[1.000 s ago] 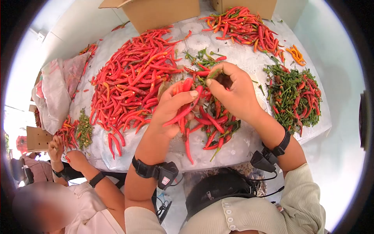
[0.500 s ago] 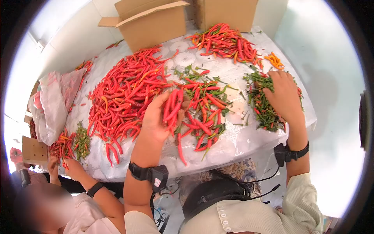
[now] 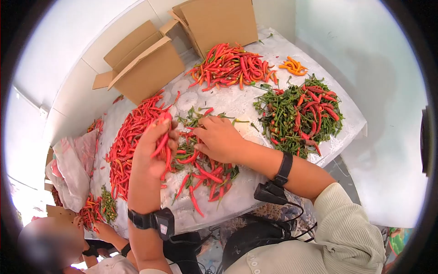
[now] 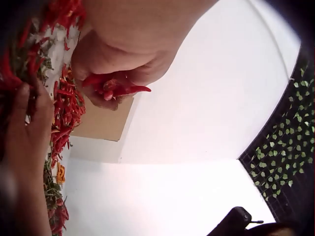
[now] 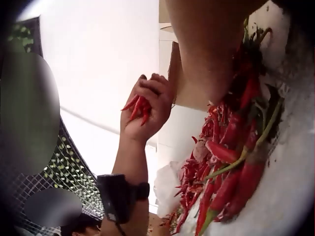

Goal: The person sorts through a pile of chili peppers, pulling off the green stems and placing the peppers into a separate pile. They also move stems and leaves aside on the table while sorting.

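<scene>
As held chilies [image 3: 161, 143] slant lengthwise, red, pointing bodyward

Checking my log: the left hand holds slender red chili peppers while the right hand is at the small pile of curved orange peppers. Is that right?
Wrong place for the right hand: the head view shows it at the middle heap of red peppers and green stems. The left hand holds slender red chili peppers.
</scene>
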A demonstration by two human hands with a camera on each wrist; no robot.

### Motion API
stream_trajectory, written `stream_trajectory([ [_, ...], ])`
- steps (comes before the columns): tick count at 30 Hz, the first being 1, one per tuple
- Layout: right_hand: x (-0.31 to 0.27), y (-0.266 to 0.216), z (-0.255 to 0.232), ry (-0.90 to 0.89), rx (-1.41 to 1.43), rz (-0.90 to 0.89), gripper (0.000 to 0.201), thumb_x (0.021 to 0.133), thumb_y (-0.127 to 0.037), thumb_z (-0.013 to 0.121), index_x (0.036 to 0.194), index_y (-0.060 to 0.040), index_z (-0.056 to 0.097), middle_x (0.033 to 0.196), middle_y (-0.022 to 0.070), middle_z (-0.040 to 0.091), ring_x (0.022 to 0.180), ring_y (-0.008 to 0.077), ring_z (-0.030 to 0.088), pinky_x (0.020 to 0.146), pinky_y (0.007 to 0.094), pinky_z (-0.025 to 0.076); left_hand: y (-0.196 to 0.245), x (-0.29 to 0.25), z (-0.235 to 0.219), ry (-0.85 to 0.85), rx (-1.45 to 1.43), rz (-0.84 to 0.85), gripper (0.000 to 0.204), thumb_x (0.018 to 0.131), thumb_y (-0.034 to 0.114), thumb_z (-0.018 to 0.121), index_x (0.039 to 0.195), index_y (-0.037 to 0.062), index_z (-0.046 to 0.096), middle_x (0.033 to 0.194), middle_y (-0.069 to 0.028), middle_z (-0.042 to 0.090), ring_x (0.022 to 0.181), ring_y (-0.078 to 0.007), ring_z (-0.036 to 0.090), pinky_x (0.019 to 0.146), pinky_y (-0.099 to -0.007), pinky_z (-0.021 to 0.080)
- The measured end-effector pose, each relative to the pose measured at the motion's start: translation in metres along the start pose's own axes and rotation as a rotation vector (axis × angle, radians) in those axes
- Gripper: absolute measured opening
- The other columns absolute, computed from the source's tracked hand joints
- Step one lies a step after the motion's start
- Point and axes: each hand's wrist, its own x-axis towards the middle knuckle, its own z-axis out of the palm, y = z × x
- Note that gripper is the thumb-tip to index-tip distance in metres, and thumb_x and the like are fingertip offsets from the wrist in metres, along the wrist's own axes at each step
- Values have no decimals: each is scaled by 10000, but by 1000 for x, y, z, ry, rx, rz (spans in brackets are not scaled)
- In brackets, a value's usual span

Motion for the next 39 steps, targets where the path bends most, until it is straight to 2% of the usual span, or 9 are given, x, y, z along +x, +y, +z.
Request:
stream_trajectory([
  [7,-6,1,-4,45,19,-4,211,743,-239,611,872,-72,598,914,109,524,932,282,499,785,407,395,11,136,41,-69,-39,-165,119,816,43,590,887,-15,514,800,-106,578,635,-168,570,506,-218,509],
  [15,-8,-7,-3,23,-65,19,202,756,-166,523,893,-61,627,925,95,540,926,239,503,773,370,389,26,251,104,119,259,-66,92,827,34,572,846,0,489,710,-84,528,615,-204,558,551,-333,523],
  [18,-9,-7,-4,50,-86,12,200,768,-176,509,879,-62,630,923,92,539,930,242,496,766,365,388,34,276,128,158,270,19,114,842,82,559,878,23,468,822,-119,534,695,-234,582,553,-358,520],
  [19,-9,-7,-5,51,-75,18,198,767,-179,510,874,-63,630,920,92,540,929,243,495,766,365,388,35,278,137,190,300,35,344,833,173,592,1089,9,430,1073,-163,486,944,-260,544,770,-449,486],
  [22,-10,-4,-4,86,-19,28,172,746,-176,525,837,-65,619,899,92,538,915,241,493,779,373,382,37,268,151,190,331,83,637,825,261,602,1316,43,258,1174,-150,409,1087,-256,434,928,-482,368],
  [23,-10,-4,-4,105,-5,30,158,736,-169,530,818,-61,610,894,92,535,905,238,492,777,370,381,39,270,150,249,410,135,673,822,295,599,1345,59,247,1328,-159,323,1220,-246,345,970,-476,323],
  [26,-10,-3,-3,109,15,41,123,724,-158,539,783,-71,603,871,90,538,882,233,495,772,373,379,52,241,132,60,520,121,649,823,283,601,1326,25,283,1403,-186,256,1321,-263,241,1034,-485,232],
  [31,-6,-3,-14,20,73,27,94,709,-128,554,761,-90,622,789,73,563,826,240,538,753,380,381,49,118,88,-100,483,123,314,867,213,551,1117,30,503,1053,-130,587,1012,-239,558,893,-379,439],
  [39,2,4,-23,44,327,75,137,745,-128,584,856,-46,585,793,159,594,760,272,603,659,394,455,-10,-1,-39,26,301,179,208,841,117,579,1033,43,545,882,-63,617,735,-132,590,622,-264,486],
])
